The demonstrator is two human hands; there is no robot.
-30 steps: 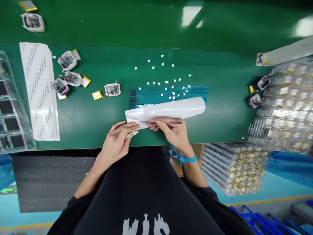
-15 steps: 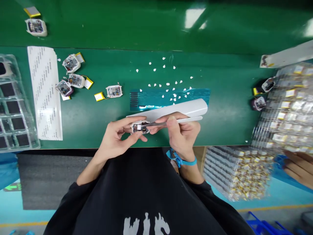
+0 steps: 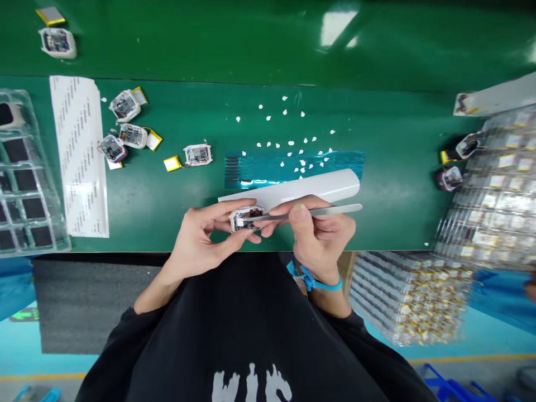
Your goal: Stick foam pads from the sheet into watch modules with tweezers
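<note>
Between its thumb and fingers, my left hand (image 3: pixel 205 237) holds a white smartwatch case (image 3: pixel 235 221) with its circuit board facing up. My right hand (image 3: pixel 318 234) is closed on metal tweezers (image 3: pixel 335 210), whose tips reach into the case beside a small white patch (image 3: pixel 240 221) on the board. Some right-hand fingers are close to the case's right side. Just beyond both hands lies a curled white sheet (image 3: pixel 310 187), partly over a blue translucent film (image 3: pixel 251 167). Many tiny white round stickers with tabs (image 3: pixel 291 143) are scattered behind it.
An opened case (image 3: pixel 198 154) with a yellow-edged battery (image 3: pixel 172 163) lies left of the film. Several more cases (image 3: pixel 133 135) sit near a printed white strip (image 3: pixel 79 162) and a clear tray (image 3: pixel 36 184). Stacked trays (image 3: pixel 498 184) stand at right, with another stack (image 3: pixel 389 296) below.
The tweezers and my right hand have shifted slightly right, and the case is turned a little in my left hand. A person's hand at the far right has nearly left view.
</note>
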